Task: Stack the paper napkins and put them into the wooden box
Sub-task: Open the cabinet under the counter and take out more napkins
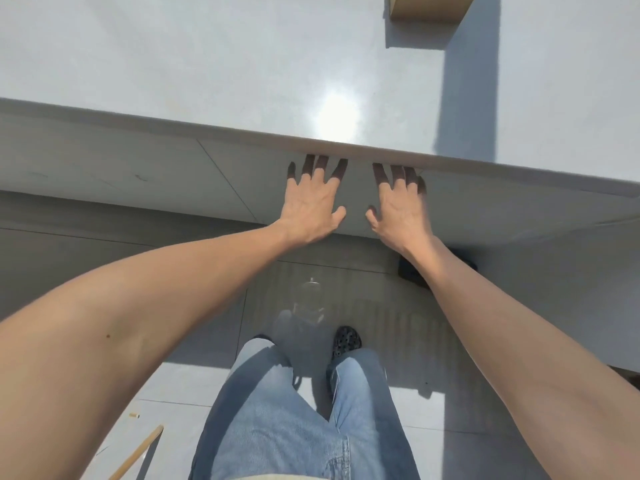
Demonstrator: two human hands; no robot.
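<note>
Left hand (311, 206) hangs with fingers spread and straight, holding nothing, fingertips in shadow just under the white table (173, 64) edge; right hand (398, 209) beside it is likewise spread and empty. The wooden box (427, 6) sits at the far right, mostly cut off, perhaps already filled. No paper napkins are visible, so reaching blindly risks knocking knuckles against the overhang.

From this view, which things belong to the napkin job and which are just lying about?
Job:
wooden box, at the table's far edge
left hand and right hand, both open, holding nothing
No napkins in view.

Lying about:
wooden stick on the floor
dark object under the table
</note>
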